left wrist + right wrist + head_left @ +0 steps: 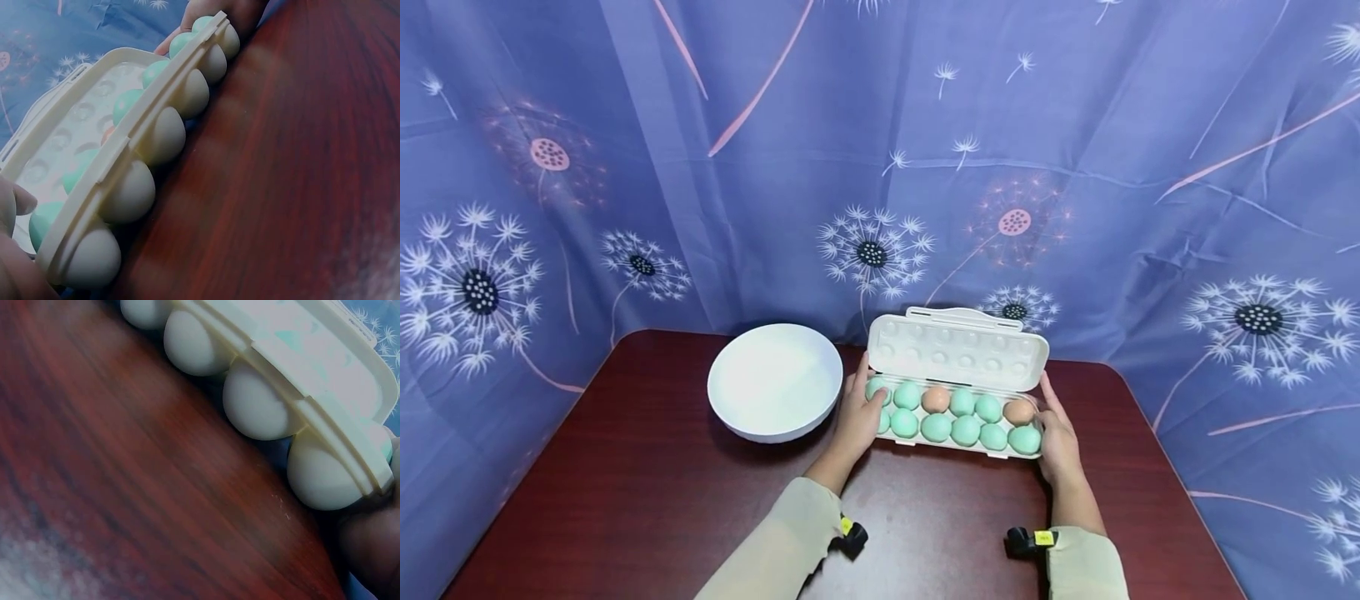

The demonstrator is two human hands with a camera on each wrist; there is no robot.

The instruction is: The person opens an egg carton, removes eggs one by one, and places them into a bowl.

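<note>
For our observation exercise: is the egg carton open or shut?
The carton is open: its lid is raised behind the uncovered eggs.

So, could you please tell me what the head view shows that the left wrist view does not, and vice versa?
Only the head view shows the white bowl and cream sleeves. Only the left wrist view shows the rounded cup undersides. Both show the open egg carton, green eggs, left grip, right grip, dandelion-print curtain and reddish-brown wooden tabletop.
</note>
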